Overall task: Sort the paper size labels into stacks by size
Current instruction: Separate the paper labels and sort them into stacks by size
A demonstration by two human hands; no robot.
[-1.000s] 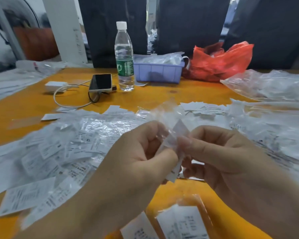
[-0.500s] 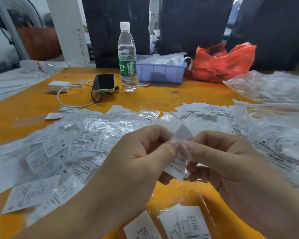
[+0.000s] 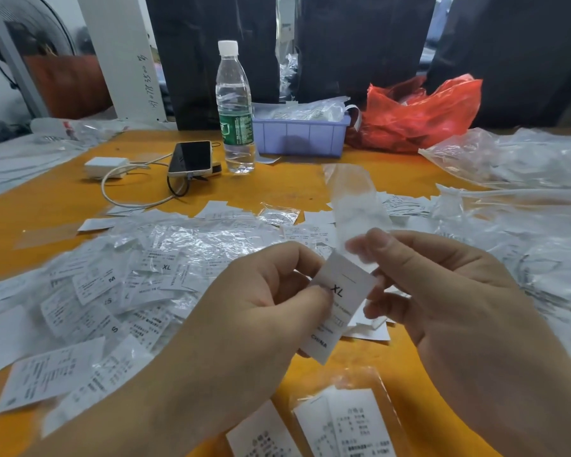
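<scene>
A heap of labels (image 3: 112, 291) is spread on the table (image 3: 47, 206), left of the hands. Behind it a phone (image 3: 192, 158) is laid, with a bottle (image 3: 234, 110) just right (upright), then a tray (image 3: 300, 138) and a bag (image 3: 419, 113) farther right.

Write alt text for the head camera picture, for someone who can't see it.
Two hands over an orange table: the left hand pinches a white XL label, while the right hand pinches a clear plastic sleeve. Loose labels and plastic wrappers cover the table; behind stand a water bottle, a phone, a purple bin and a red bag.
</scene>
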